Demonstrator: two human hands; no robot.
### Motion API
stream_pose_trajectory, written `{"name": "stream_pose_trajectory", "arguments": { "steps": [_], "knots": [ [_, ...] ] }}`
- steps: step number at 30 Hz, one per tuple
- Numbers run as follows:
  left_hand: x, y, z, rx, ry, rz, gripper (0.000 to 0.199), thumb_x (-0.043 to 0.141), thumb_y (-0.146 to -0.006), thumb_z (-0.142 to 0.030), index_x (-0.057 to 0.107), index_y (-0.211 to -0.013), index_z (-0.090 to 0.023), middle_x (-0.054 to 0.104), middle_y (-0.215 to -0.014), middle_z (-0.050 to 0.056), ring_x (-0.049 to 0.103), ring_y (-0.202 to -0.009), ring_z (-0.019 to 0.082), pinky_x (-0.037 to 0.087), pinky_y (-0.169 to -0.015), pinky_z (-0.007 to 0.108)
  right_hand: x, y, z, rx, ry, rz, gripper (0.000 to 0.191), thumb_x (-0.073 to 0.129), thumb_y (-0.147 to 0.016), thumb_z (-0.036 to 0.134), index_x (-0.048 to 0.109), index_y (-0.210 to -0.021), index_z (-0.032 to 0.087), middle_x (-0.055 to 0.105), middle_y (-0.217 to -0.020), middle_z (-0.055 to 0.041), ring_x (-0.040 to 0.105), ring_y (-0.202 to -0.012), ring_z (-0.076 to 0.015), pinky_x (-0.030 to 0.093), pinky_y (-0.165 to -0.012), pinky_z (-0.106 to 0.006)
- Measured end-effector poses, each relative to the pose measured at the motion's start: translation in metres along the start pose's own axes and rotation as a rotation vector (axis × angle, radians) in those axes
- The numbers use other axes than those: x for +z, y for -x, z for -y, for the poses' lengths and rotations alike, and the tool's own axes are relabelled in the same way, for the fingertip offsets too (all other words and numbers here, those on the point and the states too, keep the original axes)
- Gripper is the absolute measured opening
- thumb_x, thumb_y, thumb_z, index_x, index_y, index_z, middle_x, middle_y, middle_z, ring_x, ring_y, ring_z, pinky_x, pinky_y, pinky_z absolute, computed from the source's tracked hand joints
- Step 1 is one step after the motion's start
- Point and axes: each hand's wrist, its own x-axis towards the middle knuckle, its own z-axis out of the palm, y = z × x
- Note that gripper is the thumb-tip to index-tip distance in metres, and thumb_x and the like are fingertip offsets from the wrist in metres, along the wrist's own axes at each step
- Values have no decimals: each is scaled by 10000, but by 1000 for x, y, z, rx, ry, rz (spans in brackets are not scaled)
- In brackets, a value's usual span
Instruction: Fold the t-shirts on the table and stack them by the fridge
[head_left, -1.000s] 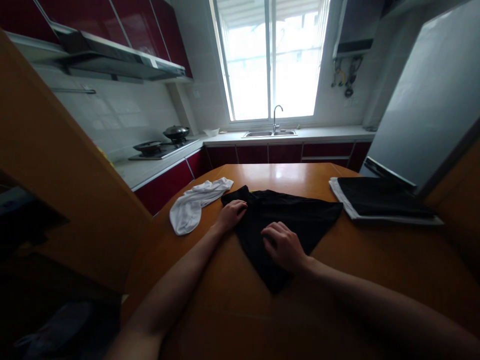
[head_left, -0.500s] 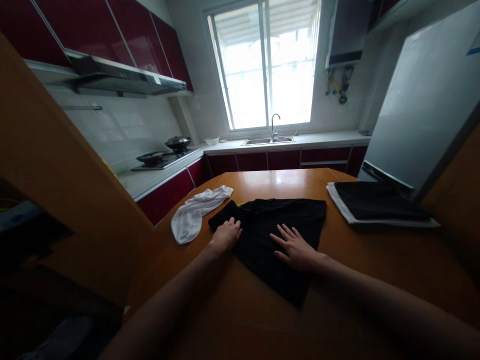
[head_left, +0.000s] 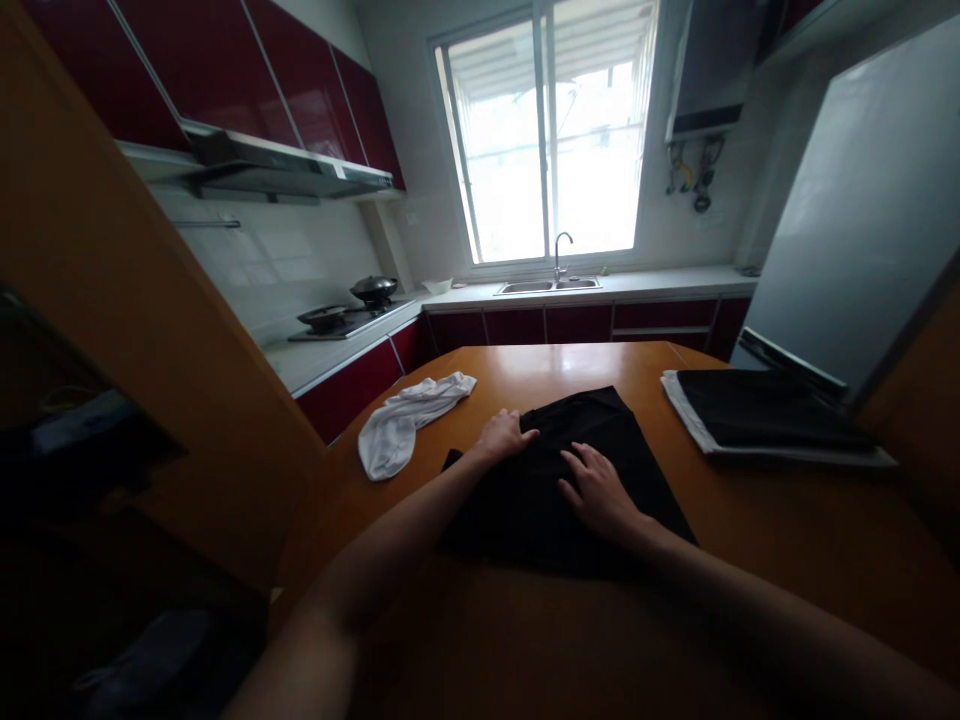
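Note:
A black garment [head_left: 577,545] lies spread on the wooden table before me, its exact kind unclear. At its upper left edge rests my left hand [head_left: 501,437], open, fingers stretched forward and thumb apart. My right hand [head_left: 600,488] lies on the middle of the cloth, also open with its fingers spread. Part of the garment is hidden under my hands and forearms. To the left is a crumpled white cloth [head_left: 390,430], apart from the black one. On the right sits a flat stack with a folded black cloth [head_left: 765,405] over a white one [head_left: 686,420].
The orange-brown table [head_left: 562,360] has angled far corners. Beyond it run a counter with a sink [head_left: 547,287] and, at left, a stove with a pan [head_left: 322,318]. A fridge [head_left: 862,220] stands at right, a wooden panel [head_left: 225,380] at left.
The black garment has been turned and its left part shifted, so its lower edge now runs wide and a corner points up. My left hand moved right and away from me; my view shifted slightly.

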Motion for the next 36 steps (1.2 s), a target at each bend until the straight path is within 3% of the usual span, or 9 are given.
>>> {"name": "stream_pose_trajectory", "arguments": {
  "steps": [6,12,18,20,23,25,28,32,36],
  "knots": [
    [1,-14,29,-4,67,59,185,640,-780,-118,768,-899,-176,771,-915,97,730,-851,226,533,-794,276,13,14,1,62,45,104,597,464,-983,445,451,-1514,173,353,-1601,-165,264,-1499,-332,210,-1200,-522],
    [-71,2,94,-127,60,-134,317,524,-799,-140,772,-997,-133,768,-1038,135,716,-969,275,530,-875,326,9,9,-8,4,16,165,610,472,-983,466,452,-1519,178,308,-1617,-181,206,-1517,-346,181,-1209,-528],
    [-129,66,171,-351,59,-324,315,514,-817,-243,738,-1017,-148,765,-1037,115,715,-941,255,530,-819,292,-2,0,-42,-162,-37,202,599,477,-986,491,464,-1512,203,306,-1622,-149,227,-1516,-309,205,-1214,-515],
    [-131,96,191,-415,98,-273,277,543,-792,-273,725,-963,-151,768,-955,95,716,-863,245,533,-738,276,-10,-5,-62,-234,-61,221,580,485,-987,488,478,-1504,224,321,-1619,-128,250,-1511,-296,224,-1216,-498],
    [-129,137,210,-495,203,24,248,626,-731,-347,712,-875,-164,747,-781,53,703,-725,249,533,-626,284,-22,-13,-86,-305,-50,242,562,506,-982,473,501,-1488,228,334,-1616,-115,286,-1498,-293,248,-1212,-485],
    [-130,154,214,-501,150,197,265,679,-698,-382,715,-856,-172,739,-759,55,706,-744,268,545,-655,304,-27,-16,-92,-301,-6,202,530,514,-976,441,535,-1458,219,379,-1596,-115,323,-1481,-300,252,-1207,-508],
    [-135,153,207,-408,-111,114,280,628,-778,-353,731,-951,-159,751,-957,129,702,-955,305,543,-837,347,-29,-15,-81,-182,70,69,465,483,-973,349,594,-1387,168,507,-1498,-145,448,-1389,-311,337,-1158,-503],
    [-121,111,173,-84,-101,-65,359,487,-901,-275,696,-1177,-180,691,-1224,118,650,-1135,256,477,-1026,345,-25,-1,-45,60,164,1,448,415,-978,319,640,-1307,114,595,-1345,-194,569,-1200,-325,472,-1001,-460],
    [-77,60,144,312,55,88,315,523,-929,-304,713,-1163,-211,671,-1269,83,640,-1157,227,468,-1065,342,-10,18,-19,212,262,22,536,425,-980,413,541,-1431,148,469,-1485,-205,434,-1349,-378,391,-1051,-561]
  ]
}}
